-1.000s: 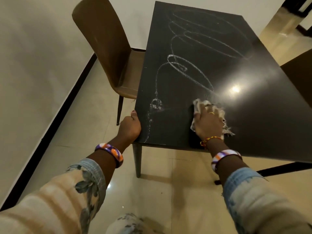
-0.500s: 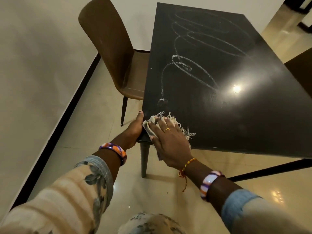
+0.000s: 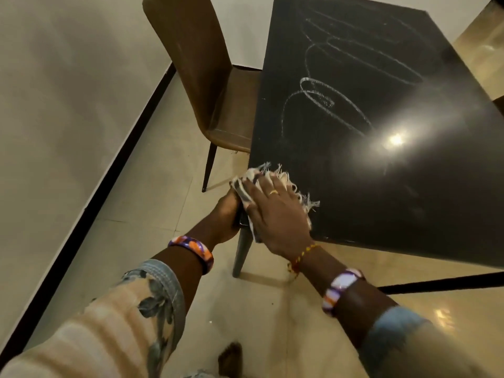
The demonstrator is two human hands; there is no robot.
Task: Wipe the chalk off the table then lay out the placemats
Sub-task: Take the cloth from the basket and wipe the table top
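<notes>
Right hand [image 3: 275, 214] presses the cloth [image 3: 272, 177] flat, fingers extended, on the desk [image 3: 409, 200] near corner. Remaining chalk loops [image 3: 332, 102] lie ahead and rightward. Left hand [image 3: 226, 214] grips the corner edge.

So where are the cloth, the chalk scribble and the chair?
cloth [image 3: 275, 174]: head view, its frayed fringe above the fingers.
chalk scribble [image 3: 321, 95]: head view, the brightest loop.
chair [image 3: 191, 50]: head view, middle of the backrest.

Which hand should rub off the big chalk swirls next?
The right hand, probably. It already presses the cloth flat on the table, just below the chalk loops. The left hand grips the table's corner.
</notes>
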